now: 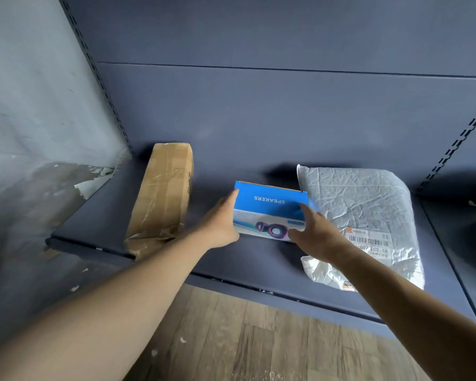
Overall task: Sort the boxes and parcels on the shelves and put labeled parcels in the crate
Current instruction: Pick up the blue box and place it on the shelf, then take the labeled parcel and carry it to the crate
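A blue box printed "SPEAKERS" (270,207) sits in the middle of the dark blue shelf (231,259), between my two hands. My left hand (221,221) lies flat against the box's left end, fingers straight. My right hand (313,235) holds its right end, thumb on the front face and index finger over the top. A silver-grey plastic parcel (363,204) with a barcode label (368,242) lies just right of the box, partly under my right wrist. A long brown taped cardboard parcel (161,199) lies at the left, its near end over the shelf's edge.
The shelf's dark back panel (259,105) rises behind the parcels, with slotted uprights at the left and right (456,149). A peeling grey wall (39,105) stands at the left. Wood-pattern floor (259,345) shows below the shelf's front edge.
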Motion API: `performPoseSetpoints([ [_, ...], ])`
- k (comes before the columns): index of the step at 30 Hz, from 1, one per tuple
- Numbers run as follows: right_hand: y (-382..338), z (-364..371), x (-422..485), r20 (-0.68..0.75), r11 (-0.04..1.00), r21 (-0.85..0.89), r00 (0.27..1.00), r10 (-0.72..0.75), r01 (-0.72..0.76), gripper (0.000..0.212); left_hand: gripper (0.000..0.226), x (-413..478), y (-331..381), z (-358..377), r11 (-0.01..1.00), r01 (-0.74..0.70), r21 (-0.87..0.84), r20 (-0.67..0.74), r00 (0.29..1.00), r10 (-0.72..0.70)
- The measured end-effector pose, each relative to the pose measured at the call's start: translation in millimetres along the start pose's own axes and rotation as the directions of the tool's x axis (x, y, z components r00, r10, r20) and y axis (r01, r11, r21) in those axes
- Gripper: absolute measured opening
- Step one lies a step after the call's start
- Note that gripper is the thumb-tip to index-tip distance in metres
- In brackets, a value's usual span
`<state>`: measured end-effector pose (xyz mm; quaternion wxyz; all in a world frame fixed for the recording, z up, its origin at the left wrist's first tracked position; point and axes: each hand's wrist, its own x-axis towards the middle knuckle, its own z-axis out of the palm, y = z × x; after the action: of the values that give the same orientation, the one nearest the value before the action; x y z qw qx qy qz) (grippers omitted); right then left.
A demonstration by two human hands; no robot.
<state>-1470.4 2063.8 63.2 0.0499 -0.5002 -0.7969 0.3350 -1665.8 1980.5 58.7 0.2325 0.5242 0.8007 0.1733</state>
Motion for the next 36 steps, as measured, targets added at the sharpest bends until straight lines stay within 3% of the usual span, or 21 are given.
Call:
performPoseSetpoints([
  [3, -7.5, 4.5, -2.3, -0.04, 0.997, -0.073, 0.999, -0.034, 0.031, 0.064, 0.098, 11.1, -6.6, -1.7, 0.982, -0.031, 0.185, 0.051, 0.998, 0.022],
  [6, -13.9, 9.9, -2.0, -0.126, 0.987, -0.151, 0.989, -0.08, 0.061, 0.065, 0.075, 16.5, -13.3, -21.2, 0.948, 0.043, 0.316, -0.196, 0.98, 0.021],
  [9, -18.9, 15.2, -0.5, -0.184, 0.979, -0.153, 0.97, -0.16, 0.133, 0.063, 0.066, 14.1, -25.9, -47.6, 0.868, 0.247, 0.431, -0.37, 0.926, -0.08],
  [13, -27.4, 23.1, 0.4, -0.219, 0.96, -0.15, 0.939, -0.266, 0.237, 0.059, 0.104, 5.7, -65.9, -64.5, 0.813, 0.53, 0.243, -0.277, 0.841, -0.465],
  [16, -38.4, 31.8, -0.9, -0.179, 0.943, -0.136, 0.929, -0.325, 0.304, 0.056, 0.12, 3.4, -86.4, -67.7, 0.795, 0.597, 0.111, -0.216, 0.795, -0.567],
  [20, -55.1, 44.2, -2.3, -0.121, 0.939, -0.109, 0.933, -0.339, 0.327, 0.055, 0.11, -3.6, -87.8, -73.8, 0.822, 0.563, 0.081, -0.201, 0.818, -0.54],
  [23, -65.8, 47.2, -2.1, -0.098, 0.938, -0.098, 0.935, -0.341, 0.332, 0.056, 0.097, -8.8, -90.1, -82.5, 0.856, 0.503, -0.121, -0.2, 0.832, -0.517],
  [26, -69.5, 48.5, -1.5, -0.076, 0.928, -0.003, 0.925, -0.372, 0.373, 0.056, 0.088, -15.9, -86.0, -90.7, 0.873, 0.33, -0.358, -0.227, 0.877, -0.424],
  [29, -71.9, 45.7, 0.3, -0.061, 0.93, 0.081, 0.933, -0.354, 0.358, 0.055, 0.084, -26.1, -75.5, -94.4, 0.888, 0.141, -0.437, -0.246, 0.931, -0.269],
  [33, -80.1, 35.9, 5.1, -0.011, 0.909, 0.341, 0.969, -0.249, 0.238, 0.062, 0.07, -38.7, -54.1, -98.5, 0.797, 0.006, -0.604, -0.241, 0.952, -0.19],
  [36, -80.9, 28.0, 5.5, 0.071, 0.781, 0.611, 0.974, -0.214, 0.127, 0.075, 0.048, -48.2, -34.2, -99.3, 0.626, -0.006, -0.78, -0.132, 0.979, -0.155],
])
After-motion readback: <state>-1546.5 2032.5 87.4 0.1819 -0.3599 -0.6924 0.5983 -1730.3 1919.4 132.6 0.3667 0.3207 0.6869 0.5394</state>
